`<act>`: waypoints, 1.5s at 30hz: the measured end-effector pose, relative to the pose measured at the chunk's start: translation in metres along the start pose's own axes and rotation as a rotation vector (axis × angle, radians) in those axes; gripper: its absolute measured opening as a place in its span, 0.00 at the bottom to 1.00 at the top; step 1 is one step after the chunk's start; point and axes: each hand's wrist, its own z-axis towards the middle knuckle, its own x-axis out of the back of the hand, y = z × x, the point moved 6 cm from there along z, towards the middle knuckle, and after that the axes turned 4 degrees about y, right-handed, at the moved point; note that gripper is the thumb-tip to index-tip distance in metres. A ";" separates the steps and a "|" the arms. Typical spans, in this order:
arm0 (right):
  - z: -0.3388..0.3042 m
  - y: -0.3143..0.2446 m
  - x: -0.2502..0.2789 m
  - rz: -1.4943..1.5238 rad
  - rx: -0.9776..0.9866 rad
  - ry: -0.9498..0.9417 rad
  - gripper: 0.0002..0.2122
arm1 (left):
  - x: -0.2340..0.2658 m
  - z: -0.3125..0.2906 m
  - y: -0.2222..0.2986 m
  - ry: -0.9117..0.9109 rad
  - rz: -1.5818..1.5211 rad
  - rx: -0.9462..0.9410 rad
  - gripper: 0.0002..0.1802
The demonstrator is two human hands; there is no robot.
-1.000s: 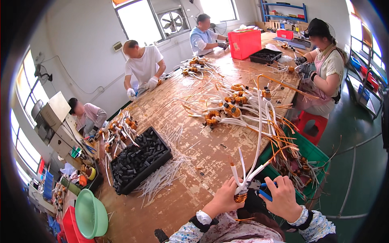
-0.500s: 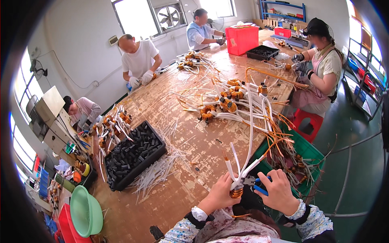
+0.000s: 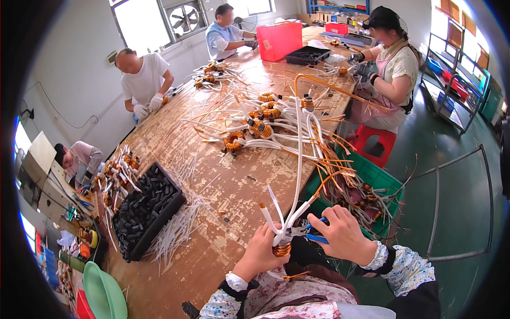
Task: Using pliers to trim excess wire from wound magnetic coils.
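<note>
1. My left hand (image 3: pixel 259 251) is gripping a copper-wound coil (image 3: pixel 282 249), its fingers closing around the base of the white-covered wires (image 3: pixel 274 203) that are rising from it.
2. The coil is sitting low in my grasp, hanging in front of my flowered apron (image 3: pixel 265 300), near the edge of the wooden table (image 3: pixel 207 260).
3. My right hand (image 3: pixel 342 234) is holding blue-handled pliers (image 3: pixel 317 238), its fingers curling around the grips.
4. The pliers' metal nose is pointing left, reaching the wires just above the coil; it is small and partly hidden here, so I cannot tell whether it is biting down.
5. One long wire is arching up from my bundle toward a pile of similar coils (image 3: pixel 260 129) lying farther along the table.
6. To my left, a black tray (image 3: pixel 152 245) is holding short black tubes (image 3: pixel 146 207), and thin white strips (image 3: pixel 172 229) are lying scattered beside it.
7. To my right, below the tabletop, a green crate (image 3: pixel 392 186) is holding more wired coils.
8. Four co-workers are sitting or standing around the table.
</note>
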 end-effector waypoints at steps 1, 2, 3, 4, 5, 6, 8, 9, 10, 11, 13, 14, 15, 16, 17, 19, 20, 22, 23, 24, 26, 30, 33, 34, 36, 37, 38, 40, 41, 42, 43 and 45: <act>0.001 -0.002 -0.001 -0.010 0.026 -0.010 0.24 | 0.001 0.000 0.000 0.004 0.004 0.007 0.40; 0.001 -0.002 -0.002 -0.020 0.017 -0.010 0.24 | 0.002 0.000 0.000 0.010 0.010 0.016 0.40; 0.001 -0.003 -0.003 -0.021 0.017 -0.009 0.24 | 0.001 0.000 0.000 0.010 0.010 0.014 0.40; 0.001 -0.004 -0.003 -0.030 0.017 0.005 0.24 | 0.001 0.000 0.000 0.009 -0.003 0.016 0.40; 0.001 -0.005 -0.003 -0.038 0.018 0.021 0.24 | 0.000 0.000 0.000 0.009 -0.015 0.017 0.40; 0.000 -0.005 -0.005 -0.037 0.018 0.022 0.24 | 0.000 0.000 0.000 0.009 -0.013 0.017 0.40; -0.001 -0.006 -0.008 -0.036 0.012 0.043 0.23 | -0.002 0.001 0.002 0.007 -0.007 -0.005 0.40; 0.000 -0.006 -0.008 -0.035 0.005 0.050 0.23 | -0.002 0.001 0.001 0.000 -0.002 -0.011 0.40; 0.002 -0.008 -0.008 -0.033 0.028 0.067 0.22 | -0.002 0.000 0.001 0.010 -0.026 -0.008 0.40; 0.002 -0.009 -0.007 -0.030 0.050 0.084 0.21 | -0.001 0.000 0.000 0.018 -0.051 -0.006 0.39; 0.001 -0.004 -0.013 -0.052 0.089 0.070 0.19 | -0.001 -0.002 0.002 0.026 -0.047 -0.028 0.37; 0.000 -0.003 -0.019 -0.071 0.140 0.049 0.18 | 0.000 -0.002 0.003 0.043 -0.046 -0.041 0.36; -0.002 0.002 -0.023 -0.074 0.130 0.049 0.18 | 0.000 -0.001 0.006 0.036 -0.048 -0.048 0.36; -0.004 0.005 -0.026 -0.006 0.138 0.063 0.15 | 0.000 0.000 0.007 0.011 -0.022 -0.024 0.36; -0.006 0.007 -0.030 0.064 0.147 0.077 0.11 | -0.001 0.000 0.006 -0.014 0.004 0.001 0.36; -0.013 0.016 -0.041 0.212 0.077 0.095 0.10 | -0.002 0.001 0.006 0.002 -0.012 -0.008 0.36; -0.019 0.019 -0.044 0.363 0.011 0.113 0.09 | -0.002 0.002 0.006 0.021 -0.026 -0.013 0.36; -0.027 0.017 -0.050 0.557 -0.100 0.095 0.08 | 0.004 0.001 -0.004 0.053 -0.166 0.045 0.36; -0.033 0.017 -0.053 0.744 -0.219 0.076 0.08 | 0.007 0.001 -0.011 0.083 -0.309 0.093 0.36; -0.042 0.017 -0.060 0.826 -0.395 -0.012 0.09 | 0.008 -0.001 -0.016 0.093 -0.544 0.176 0.36; -0.061 0.003 -0.081 1.368 -0.607 -0.217 0.12 | 0.019 -0.003 -0.016 0.156 -0.720 0.284 0.36; -0.073 -0.065 -0.078 2.456 -0.716 -1.053 0.26 | 0.043 0.011 -0.007 0.310 -1.077 0.358 0.37; -0.061 -0.079 -0.080 2.652 -0.713 -1.137 0.29 | 0.052 0.013 -0.002 0.351 -1.069 0.298 0.37; -0.060 -0.080 -0.080 2.640 -0.698 -1.149 0.29 | 0.055 0.012 -0.001 0.354 -1.034 0.267 0.37; -0.057 -0.081 -0.077 2.775 -0.677 -1.220 0.30 | 0.052 0.007 0.002 0.342 -0.997 0.286 0.37; -0.056 -0.081 -0.078 2.760 -0.669 -1.245 0.30 | 0.048 0.005 0.002 0.316 -0.965 0.318 0.37; -0.055 -0.080 -0.080 2.769 -0.705 -1.256 0.30 | 0.049 0.007 0.003 0.293 -0.871 0.269 0.38; -0.054 -0.083 -0.078 2.757 -0.763 -1.252 0.31 | 0.047 0.005 0.003 0.315 -0.879 0.271 0.38; -0.056 -0.085 -0.079 2.752 -0.770 -1.266 0.31 | 0.045 0.003 0.003 0.324 -0.887 0.268 0.37; -0.057 -0.084 -0.080 2.750 -0.788 -1.250 0.32 | 0.044 0.003 0.002 0.336 -0.922 0.268 0.38; -0.057 -0.084 -0.081 2.749 -0.807 -1.232 0.32 | 0.045 0.002 0.000 0.340 -0.924 0.270 0.38; -0.057 -0.085 -0.081 2.771 -0.813 -1.242 0.32 | 0.044 0.002 -0.004 0.335 -0.922 0.306 0.37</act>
